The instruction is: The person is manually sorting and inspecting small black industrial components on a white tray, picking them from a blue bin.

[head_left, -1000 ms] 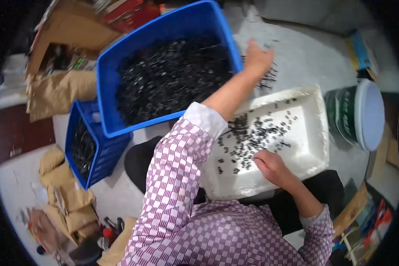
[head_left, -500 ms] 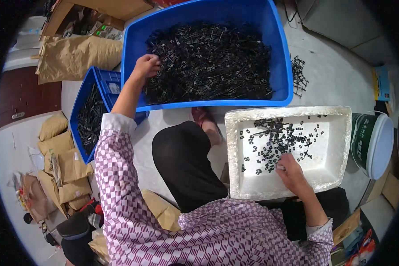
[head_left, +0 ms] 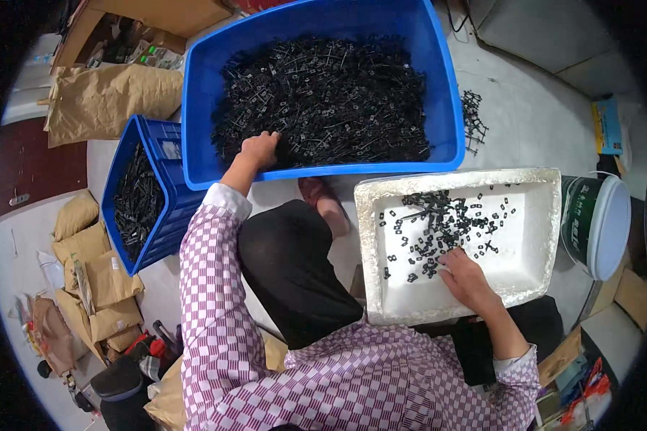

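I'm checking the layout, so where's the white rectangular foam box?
The white foam box is right of centre in the head view, with the right hand inside it and the green-and-white round bucket beside its right wall.

Our left hand (head_left: pixel 259 150) is at the near side of a large blue bin (head_left: pixel 323 171), over heaped black parts (head_left: pixel 331 100). Our right hand (head_left: pixel 470 280) is in the white foam box (head_left: pixel 514 262), among small black pieces (head_left: pixel 438 223) (a green bucket (head_left: pixel 581 215) sits just beside). A smaller blue crate (head_left: pixel 178 205) flanks the bin.

Fisheye head cam looks down, near L hand (head_left: pixel 259 149) & R hand (head_left: pixel 469 280).
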A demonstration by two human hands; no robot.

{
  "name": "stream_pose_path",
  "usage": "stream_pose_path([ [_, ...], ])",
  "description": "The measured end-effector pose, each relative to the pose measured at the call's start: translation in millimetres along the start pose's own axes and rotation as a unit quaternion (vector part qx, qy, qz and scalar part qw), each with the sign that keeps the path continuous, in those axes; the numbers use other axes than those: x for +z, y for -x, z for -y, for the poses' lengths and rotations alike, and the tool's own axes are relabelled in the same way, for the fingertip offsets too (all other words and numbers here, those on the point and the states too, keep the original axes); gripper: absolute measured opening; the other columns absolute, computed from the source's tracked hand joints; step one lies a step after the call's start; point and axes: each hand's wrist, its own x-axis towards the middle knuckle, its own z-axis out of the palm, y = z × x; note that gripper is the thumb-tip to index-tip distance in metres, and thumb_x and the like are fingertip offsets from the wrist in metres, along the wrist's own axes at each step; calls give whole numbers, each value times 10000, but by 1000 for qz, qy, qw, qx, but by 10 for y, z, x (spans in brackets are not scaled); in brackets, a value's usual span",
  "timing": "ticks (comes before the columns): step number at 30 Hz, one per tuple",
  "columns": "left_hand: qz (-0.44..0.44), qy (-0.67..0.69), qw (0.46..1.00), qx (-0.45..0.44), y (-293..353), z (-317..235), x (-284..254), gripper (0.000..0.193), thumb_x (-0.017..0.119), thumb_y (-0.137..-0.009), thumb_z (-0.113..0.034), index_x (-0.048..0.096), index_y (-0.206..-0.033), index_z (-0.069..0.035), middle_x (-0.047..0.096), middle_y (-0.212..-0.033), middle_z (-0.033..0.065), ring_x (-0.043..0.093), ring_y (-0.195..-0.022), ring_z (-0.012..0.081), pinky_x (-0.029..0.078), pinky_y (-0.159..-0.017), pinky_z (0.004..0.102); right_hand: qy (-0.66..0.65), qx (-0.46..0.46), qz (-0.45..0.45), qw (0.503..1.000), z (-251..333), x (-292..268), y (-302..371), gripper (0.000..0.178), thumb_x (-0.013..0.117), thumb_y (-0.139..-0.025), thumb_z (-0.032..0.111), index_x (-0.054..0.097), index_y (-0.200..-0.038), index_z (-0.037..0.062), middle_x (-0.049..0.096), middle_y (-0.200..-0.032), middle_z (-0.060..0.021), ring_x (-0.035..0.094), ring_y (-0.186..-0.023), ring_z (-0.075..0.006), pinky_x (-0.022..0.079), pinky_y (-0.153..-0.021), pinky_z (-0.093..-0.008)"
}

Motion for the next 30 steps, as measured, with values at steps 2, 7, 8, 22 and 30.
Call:
stream_pose_path([
  [2, 19, -11, 1000, -3, -15, -7, -6, 353, 575, -740, -144, 504, -1083, -98, 595, -990, 166, 593, -922, 305, 488, -760, 413, 14, 2, 8, 1000, 1, -4, 23, 226, 589, -746, 27, 515, -958, 7, 514, -859, -172, 532, -783, -356, 452, -650, -403],
  [7, 32, -21, 999, -9, 57, -23, -153, 330, 564, -748, -134, 504, -1069, -90, 614, -936, 172, 599, -898, 320, 488, -732, 419, 38, -22, -2, 999, -47, 29, 97, 232, 593, -739, 37, 511, -956, 21, 512, -849, -161, 532, -777, -350, 455, -646, -409],
  [8, 20, -14, 1000, -7, 70, -30, -181, 306, 561, -750, -131, 515, -1049, -85, 620, -913, 172, 601, -881, 328, 488, -717, 425, 49, -13, 7, 999, -50, 32, 109, 233, 594, -740, 41, 509, -957, 23, 512, -850, -160, 533, -778, -348, 455, -646, -407],
  [22, -163, 603, 780, -34, 438, 544, -503, 144, 453, -873, -111, 553, -967, -68, 569, -703, 23, 508, -588, 91, 413, -530, 213, 74, -16, 13, 997, -62, 90, 146, 184, 586, -754, 84, 523, -921, 37, 520, -830, -145, 527, -780, -338, 447, -671, -416],
  [30, -253, 745, 615, 60, 905, 294, -1398, 147, 458, -901, -153, 510, -1017, -79, 595, -798, 22, 533, -651, 83, 402, -559, 198, 170, -82, -13, 982, -27, 13, 167, 189, 599, -767, 144, 543, -899, 21, 548, -856, -150, 539, -823, -321, 438, -688, -395],
])
